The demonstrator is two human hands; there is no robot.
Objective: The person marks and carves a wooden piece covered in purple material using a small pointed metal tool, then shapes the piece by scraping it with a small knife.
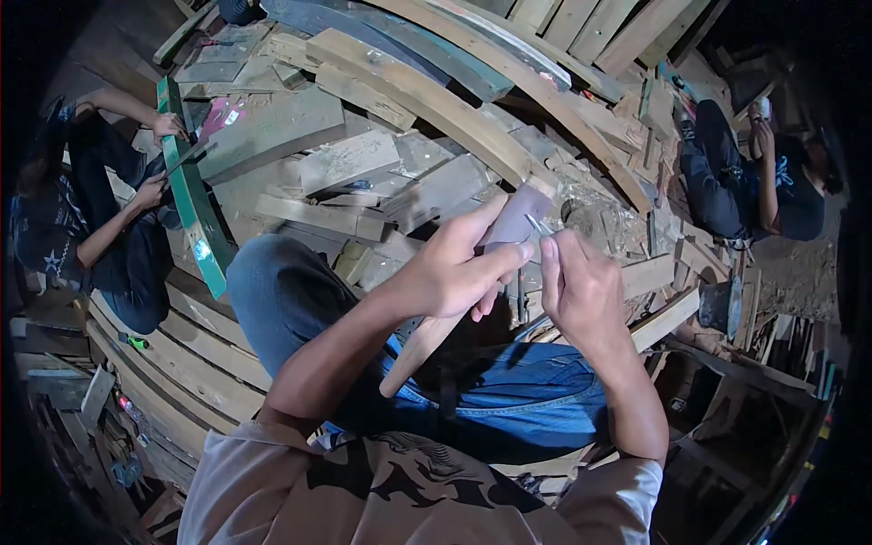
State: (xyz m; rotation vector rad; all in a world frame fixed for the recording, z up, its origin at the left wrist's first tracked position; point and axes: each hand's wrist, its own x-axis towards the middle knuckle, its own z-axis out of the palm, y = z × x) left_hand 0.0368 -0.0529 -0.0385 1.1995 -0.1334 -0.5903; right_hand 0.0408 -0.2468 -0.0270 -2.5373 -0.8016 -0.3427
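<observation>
My left hand [459, 268] is wrapped round a long piece of wood. A pale, tapered end of this wooden piece [422, 354] slants down toward my lap, and a broad grey-purple part shows past my fingers. My right hand [581, 286] is closed in a pinch just to the right of it. From its fingers a thin, light metal-looking tip [538, 224] points at the grey-purple part. The rest of that thin tool is hidden in my fist, so its kind is unclear. Both hands are above my jeans-clad lap.
Curved beams [427, 104] and loose wood offcuts [350, 163] cover the ground ahead. At left a seated person holds a long tool against a green board [195, 218]. Another person [763, 182] sits at right. Wooden slats [182, 354] run beside my left knee.
</observation>
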